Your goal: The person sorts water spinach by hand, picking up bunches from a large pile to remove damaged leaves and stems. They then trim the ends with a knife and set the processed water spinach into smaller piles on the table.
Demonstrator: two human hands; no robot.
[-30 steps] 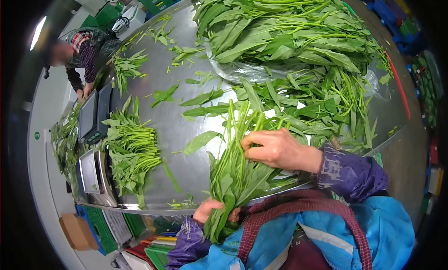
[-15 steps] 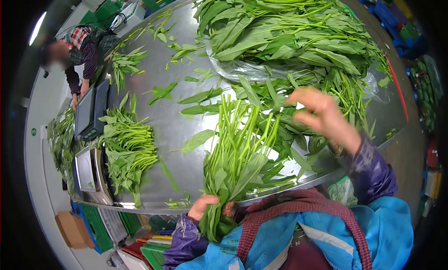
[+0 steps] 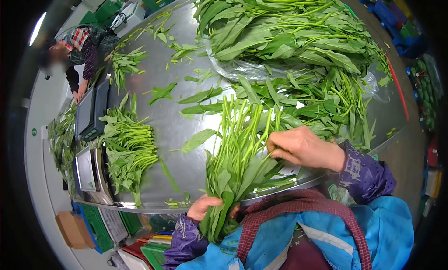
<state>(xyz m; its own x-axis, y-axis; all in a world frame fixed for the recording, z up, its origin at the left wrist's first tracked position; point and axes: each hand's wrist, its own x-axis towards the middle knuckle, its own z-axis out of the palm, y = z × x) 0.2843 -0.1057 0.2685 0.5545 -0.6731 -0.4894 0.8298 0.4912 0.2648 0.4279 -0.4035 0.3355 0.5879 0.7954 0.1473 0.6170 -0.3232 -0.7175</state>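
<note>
My left hand is closed round the leafy lower part of a bunch of water spinach, at the near table edge. The bunch's cut stems point up and away, over the table. At its right side my right hand pinches at a water spinach stem; the fingertips are partly hidden among leaves. Loose water spinach lies just beyond the right hand. Farther back a large heap of water spinach rests on clear plastic.
On the left of the metal table stand a bundled pile of water spinach, a scale and a dark display unit. A co-worker bends over the far left side. Crates sit below the table.
My right hand has come down and left from above the loose greens to the bunch's right side, its fingers closing there. My left hand keeps its hold on the bunch.
</note>
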